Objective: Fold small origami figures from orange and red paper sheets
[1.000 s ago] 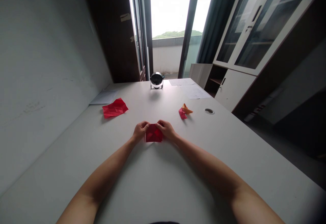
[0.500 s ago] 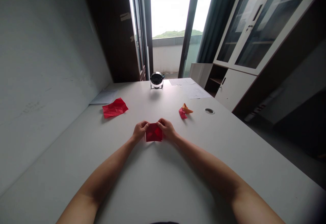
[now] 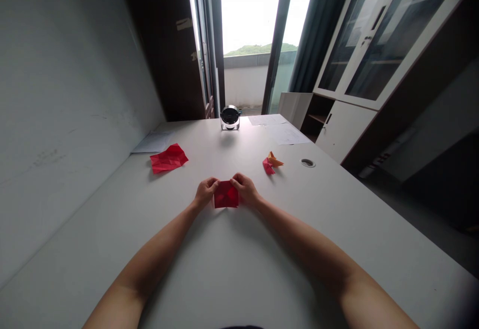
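A small red sheet of folded paper is held up over the white table, its face toward me. My left hand pinches its upper left corner between thumb and fingers. At the upper right corner my right hand grips it the same way. Faint crease lines and darker patches show on the paper, and its lower edge casts a small shadow. Fingers behind the sheet are hidden.
Creased red paper lies at the left. To the right sit folded paper pieces, one orange and one red, near a round cable hole. A round black device on a stand and white sheets are farther back.
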A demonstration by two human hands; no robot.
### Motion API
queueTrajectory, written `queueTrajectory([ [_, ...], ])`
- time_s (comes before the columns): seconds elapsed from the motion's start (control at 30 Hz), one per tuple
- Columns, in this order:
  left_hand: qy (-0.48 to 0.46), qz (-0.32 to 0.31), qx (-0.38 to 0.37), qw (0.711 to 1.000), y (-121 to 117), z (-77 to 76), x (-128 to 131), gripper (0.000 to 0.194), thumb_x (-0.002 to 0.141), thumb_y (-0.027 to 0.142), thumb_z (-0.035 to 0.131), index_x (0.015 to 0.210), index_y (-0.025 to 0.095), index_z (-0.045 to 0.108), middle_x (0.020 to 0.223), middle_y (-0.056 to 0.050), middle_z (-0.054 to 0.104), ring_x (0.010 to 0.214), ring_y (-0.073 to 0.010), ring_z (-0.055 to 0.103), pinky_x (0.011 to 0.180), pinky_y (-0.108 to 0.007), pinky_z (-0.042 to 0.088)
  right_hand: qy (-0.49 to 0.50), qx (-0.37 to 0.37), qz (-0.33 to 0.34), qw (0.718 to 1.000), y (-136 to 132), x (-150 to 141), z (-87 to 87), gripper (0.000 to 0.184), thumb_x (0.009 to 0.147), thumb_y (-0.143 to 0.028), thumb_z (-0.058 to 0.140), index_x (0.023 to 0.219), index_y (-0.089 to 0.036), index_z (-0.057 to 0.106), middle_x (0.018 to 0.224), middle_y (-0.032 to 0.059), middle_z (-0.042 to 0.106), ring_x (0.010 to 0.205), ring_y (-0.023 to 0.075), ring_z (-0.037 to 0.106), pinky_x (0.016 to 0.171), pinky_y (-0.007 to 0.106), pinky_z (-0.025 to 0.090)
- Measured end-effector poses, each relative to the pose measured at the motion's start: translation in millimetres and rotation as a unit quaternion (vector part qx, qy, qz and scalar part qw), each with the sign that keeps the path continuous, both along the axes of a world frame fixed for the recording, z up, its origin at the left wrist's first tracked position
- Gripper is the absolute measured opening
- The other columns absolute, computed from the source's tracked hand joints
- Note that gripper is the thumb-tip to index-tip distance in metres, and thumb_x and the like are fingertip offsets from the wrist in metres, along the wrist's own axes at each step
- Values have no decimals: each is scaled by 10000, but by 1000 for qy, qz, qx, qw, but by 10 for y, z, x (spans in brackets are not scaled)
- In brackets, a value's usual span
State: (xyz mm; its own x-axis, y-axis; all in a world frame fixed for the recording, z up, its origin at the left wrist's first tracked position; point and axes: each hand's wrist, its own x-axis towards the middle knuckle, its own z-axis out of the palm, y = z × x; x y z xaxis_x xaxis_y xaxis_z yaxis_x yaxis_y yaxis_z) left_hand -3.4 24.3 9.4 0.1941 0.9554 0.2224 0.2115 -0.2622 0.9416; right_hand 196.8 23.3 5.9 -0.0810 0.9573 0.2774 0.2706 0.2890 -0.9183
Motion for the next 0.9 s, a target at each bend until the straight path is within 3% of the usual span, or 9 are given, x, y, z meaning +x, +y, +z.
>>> queueTrajectory([
  [0.27,-8,0,-8,1000,-13,16,7,317,851,447,559,821,152,672,744,-22,647,668,-134,564,594,-217,441,-38,-13,37,999,28,16,-19,275,840,-448,527,754,-192,579,666,-20,567,620,123,476,565,228,363],
  [0.9,32,-7,2,999,-38,33,18,329,851,449,544,837,152,683,773,-39,673,694,-151,586,624,-238,465,-67,-12,35,997,-8,23,27,268,832,-430,527,755,-188,613,680,-15,612,619,122,490,576,228,376],
])
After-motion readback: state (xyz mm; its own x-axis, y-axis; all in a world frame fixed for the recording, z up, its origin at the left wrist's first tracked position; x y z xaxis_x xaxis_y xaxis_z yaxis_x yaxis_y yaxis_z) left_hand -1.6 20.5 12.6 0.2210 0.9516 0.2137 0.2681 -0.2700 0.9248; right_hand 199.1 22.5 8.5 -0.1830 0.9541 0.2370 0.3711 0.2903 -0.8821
